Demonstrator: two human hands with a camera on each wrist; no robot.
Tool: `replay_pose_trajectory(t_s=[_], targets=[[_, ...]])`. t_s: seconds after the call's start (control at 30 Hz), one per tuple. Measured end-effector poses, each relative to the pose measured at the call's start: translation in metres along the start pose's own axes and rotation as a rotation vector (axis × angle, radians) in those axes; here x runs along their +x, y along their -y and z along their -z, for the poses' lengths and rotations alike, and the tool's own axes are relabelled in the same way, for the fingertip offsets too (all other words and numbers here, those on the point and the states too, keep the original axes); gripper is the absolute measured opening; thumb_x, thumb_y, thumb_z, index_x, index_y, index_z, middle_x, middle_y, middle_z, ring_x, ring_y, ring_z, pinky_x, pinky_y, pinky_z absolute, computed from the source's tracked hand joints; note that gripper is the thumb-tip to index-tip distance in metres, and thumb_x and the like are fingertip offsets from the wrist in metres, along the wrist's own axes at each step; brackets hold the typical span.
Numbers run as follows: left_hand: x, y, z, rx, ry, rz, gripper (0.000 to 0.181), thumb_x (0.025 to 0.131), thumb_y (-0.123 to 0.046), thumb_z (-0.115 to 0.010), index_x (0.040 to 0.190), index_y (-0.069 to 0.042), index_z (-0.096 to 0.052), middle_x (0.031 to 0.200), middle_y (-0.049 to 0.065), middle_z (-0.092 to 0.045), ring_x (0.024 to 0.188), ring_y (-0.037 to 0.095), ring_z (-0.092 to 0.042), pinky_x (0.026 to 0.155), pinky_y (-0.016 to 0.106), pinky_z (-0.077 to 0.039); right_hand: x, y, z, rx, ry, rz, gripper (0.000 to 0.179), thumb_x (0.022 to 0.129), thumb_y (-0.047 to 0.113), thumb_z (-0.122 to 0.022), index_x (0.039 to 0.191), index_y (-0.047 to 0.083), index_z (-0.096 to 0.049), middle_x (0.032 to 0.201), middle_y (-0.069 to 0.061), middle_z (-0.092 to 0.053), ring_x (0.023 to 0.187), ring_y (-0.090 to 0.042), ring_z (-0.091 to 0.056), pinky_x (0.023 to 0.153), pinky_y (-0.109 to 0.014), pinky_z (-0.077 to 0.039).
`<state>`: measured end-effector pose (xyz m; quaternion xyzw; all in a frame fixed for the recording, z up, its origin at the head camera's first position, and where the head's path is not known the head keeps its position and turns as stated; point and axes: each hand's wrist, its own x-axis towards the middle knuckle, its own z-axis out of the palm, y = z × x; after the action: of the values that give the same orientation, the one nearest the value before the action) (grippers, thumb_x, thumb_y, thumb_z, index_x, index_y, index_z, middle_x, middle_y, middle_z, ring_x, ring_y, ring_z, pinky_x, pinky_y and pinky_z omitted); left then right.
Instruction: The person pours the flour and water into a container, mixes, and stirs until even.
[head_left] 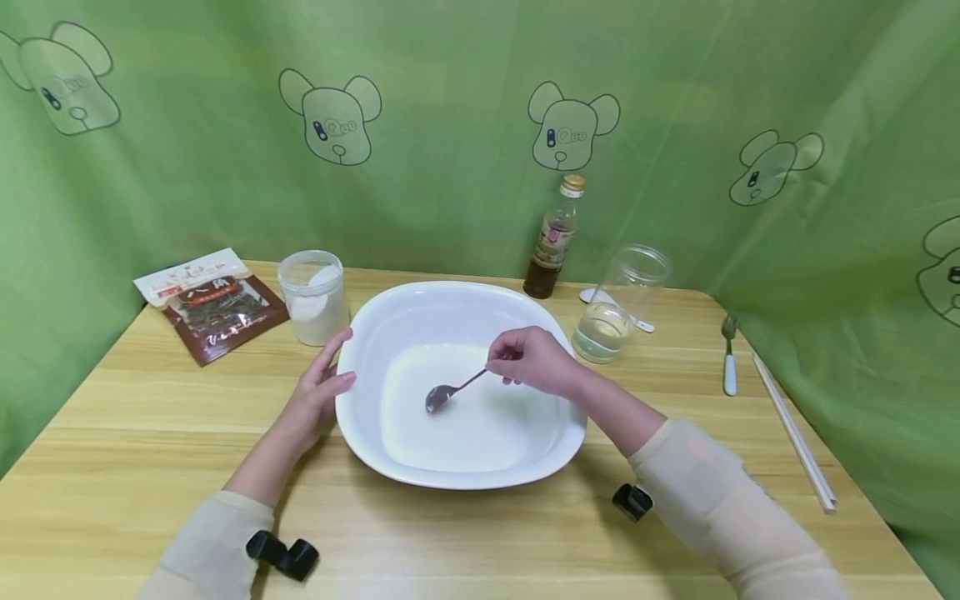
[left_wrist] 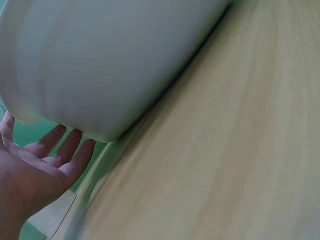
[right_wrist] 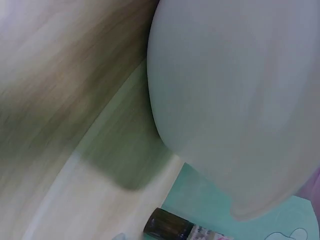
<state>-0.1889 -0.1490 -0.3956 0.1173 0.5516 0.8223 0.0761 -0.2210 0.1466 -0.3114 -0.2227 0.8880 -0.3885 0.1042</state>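
A white basin (head_left: 461, 471) stands at the middle of the table. Against its left side rests my left hand (head_left: 315, 396), thumb and fingers spread at the rim; in the left wrist view, fairly straight fingertips touch the basin's outer wall (left_wrist: 100, 65). Over the basin's right half, my right hand (head_left: 534, 360) pinches a dark metal spoon (head_left: 440, 397) by its handle. The spoon's bowl points left and down, low over the basin's floor, which looks white. In the right wrist view, the basin's outer wall (right_wrist: 235, 100) fills the right side and hides the spoon.
Behind the basin's left are a brown packet (head_left: 225, 312) and a tub of white powder (head_left: 317, 312). At the back right stand a dark sauce bottle (head_left: 551, 242) and a glass of liquid (head_left: 603, 329), by a white spoon (head_left: 642, 324). A fork (head_left: 729, 358) and chopsticks (head_left: 795, 433) lie far right.
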Motion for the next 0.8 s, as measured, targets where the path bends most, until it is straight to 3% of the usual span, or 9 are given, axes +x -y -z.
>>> replay_pose_trajectory(t_s=[0.2, 0.5, 0.8], targets=[[0.0002, 0.0012, 0.0011, 0.005, 0.007, -0.007, 0.06, 0.082, -0.005, -0.046, 0.136, -0.016, -0.023, 0.114, 0.018, -0.041, 0.091, 0.021, -0.054, 0.073, 0.033, -0.049, -0.0035, -0.0054, 0.0041, -0.259, 0.03, 0.149, 0.01, 0.077, 0.01, -0.058, 0.081, 0.008, -0.067, 0.068, 0.006, -0.059, 0.059, -0.008, -0.049, 0.055, -0.023, -0.043], [0.0001, 0.0006, -0.0004, -0.003, 0.0, -0.001, 0.061, 0.082, -0.006, -0.046, 0.137, -0.016, -0.021, 0.116, 0.019, -0.039, 0.092, 0.022, -0.053, 0.074, 0.034, -0.049, -0.0013, -0.0041, 0.0003, -0.577, 0.124, 0.144, 0.01, 0.078, 0.007, -0.057, 0.079, 0.007, -0.067, 0.072, 0.005, -0.06, 0.066, -0.011, -0.052, 0.062, -0.024, -0.044], [0.0001, 0.0003, 0.0001, -0.003, 0.0, -0.002, 0.061, 0.082, -0.005, -0.045, 0.137, -0.014, -0.021, 0.116, 0.02, -0.039, 0.091, 0.021, -0.054, 0.074, 0.033, -0.049, -0.0024, -0.0014, 0.0002, -0.592, 0.241, 0.136, 0.012, 0.08, 0.01, -0.058, 0.088, 0.01, -0.068, 0.078, 0.005, -0.062, 0.065, -0.006, -0.051, 0.062, -0.022, -0.044]])
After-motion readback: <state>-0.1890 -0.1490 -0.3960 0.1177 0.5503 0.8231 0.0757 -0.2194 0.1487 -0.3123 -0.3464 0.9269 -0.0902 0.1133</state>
